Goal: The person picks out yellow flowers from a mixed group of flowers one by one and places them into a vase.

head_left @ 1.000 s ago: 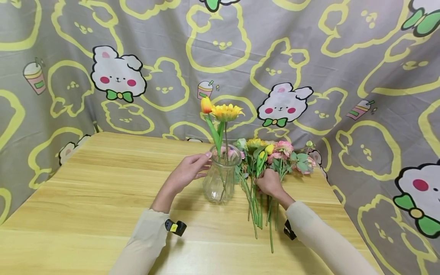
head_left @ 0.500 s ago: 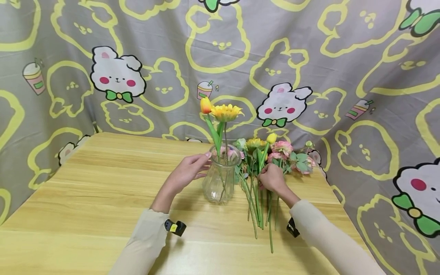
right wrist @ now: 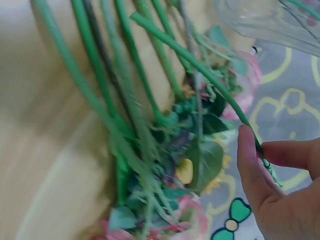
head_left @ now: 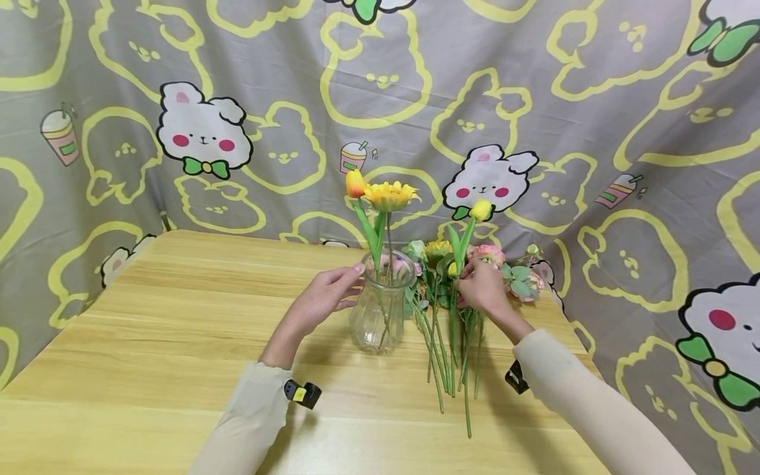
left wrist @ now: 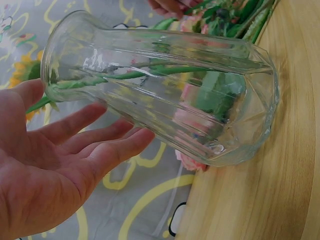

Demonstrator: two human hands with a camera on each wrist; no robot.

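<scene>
A clear glass vase (head_left: 369, 320) stands upright on the wooden table, with an orange-yellow tulip (head_left: 355, 183) and a sunflower (head_left: 390, 196) in it. Beside its neck is my left hand (head_left: 320, 297), thumb at the rim; in the left wrist view the loosely extended fingers (left wrist: 127, 145) lie along the glass. My right hand (head_left: 483, 290) pinches a yellow tulip (head_left: 481, 211) by its green stem, between thumb and fingers. In the right wrist view the lower stem (right wrist: 200, 70) slants above the other stems. The hand hides part of the flowers behind it.
To the vase's right lies a pile of artificial flowers: pink blooms (head_left: 490, 253), another sunflower (head_left: 438, 249) and green leaves (head_left: 520, 284). Their stems (head_left: 442, 369) point toward the table's front edge. A grey patterned curtain (head_left: 285, 86) hangs behind the table (head_left: 196, 316).
My right hand has lifted the yellow tulip out of the pile, up and slightly to the right; its bloom now stands above the other flowers. The left hand and vase have stayed put.
</scene>
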